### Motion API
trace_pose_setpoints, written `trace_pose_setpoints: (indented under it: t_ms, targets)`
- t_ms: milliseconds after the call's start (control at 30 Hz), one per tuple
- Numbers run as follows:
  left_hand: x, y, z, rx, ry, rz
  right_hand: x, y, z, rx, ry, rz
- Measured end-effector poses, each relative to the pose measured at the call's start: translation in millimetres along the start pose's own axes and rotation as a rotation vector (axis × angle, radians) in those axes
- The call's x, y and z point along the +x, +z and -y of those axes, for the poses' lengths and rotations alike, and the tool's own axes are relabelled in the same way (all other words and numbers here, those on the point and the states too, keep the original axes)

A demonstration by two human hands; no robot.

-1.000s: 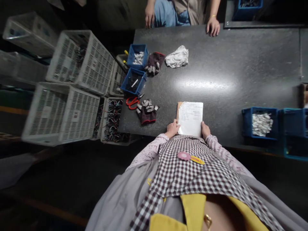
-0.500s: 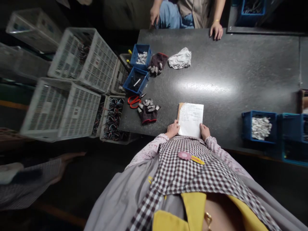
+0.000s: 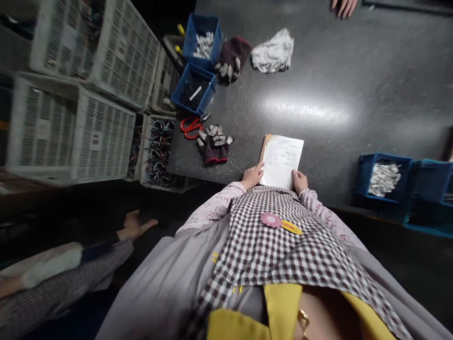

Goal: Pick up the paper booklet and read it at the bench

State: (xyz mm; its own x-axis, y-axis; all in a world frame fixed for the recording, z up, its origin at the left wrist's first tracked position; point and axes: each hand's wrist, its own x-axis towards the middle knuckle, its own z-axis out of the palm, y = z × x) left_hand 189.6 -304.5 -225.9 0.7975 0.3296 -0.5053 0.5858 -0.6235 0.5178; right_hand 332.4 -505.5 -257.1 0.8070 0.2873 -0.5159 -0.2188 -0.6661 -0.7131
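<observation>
A notebook (image 3: pixel 282 160) with a white written page on top and a brown edge at its left lies at the table's near edge, against my checkered apron. My left hand (image 3: pixel 252 175) grips its lower left side, the fingers bent over the edge. At the lower right side my right hand (image 3: pixel 300 181) pinches it, thumb on the page. To the left of my left hand lies a dark work glove (image 3: pixel 214 147) with grey fingertips and a red cuff. Red-handled scissors (image 3: pixel 192 128) rest just beyond that glove.
Blue bins (image 3: pixel 194 89) stand at the table's left edge, near a second glove (image 3: pixel 233 59) and a crumpled white cloth (image 3: pixel 274 51). Another blue bin (image 3: pixel 385 177) with white pieces sits at right. Plastic crates (image 3: pixel 102 137) are stacked left. A person's hand (image 3: pixel 344 7) rests on the far table.
My view has tipped down and shifted, so the far person is mostly out of frame. At lower left another person's arm has swung further into view. Both my hands still hold the notebook.
</observation>
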Motion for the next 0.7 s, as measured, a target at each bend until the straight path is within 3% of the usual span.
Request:
trace_pose_setpoints:
  t_ms: [700]
  targets:
    - [8, 6.9, 5, -0.056, -0.033, -0.029, 1, -4, 6, 0.122, 0.108, 0.025]
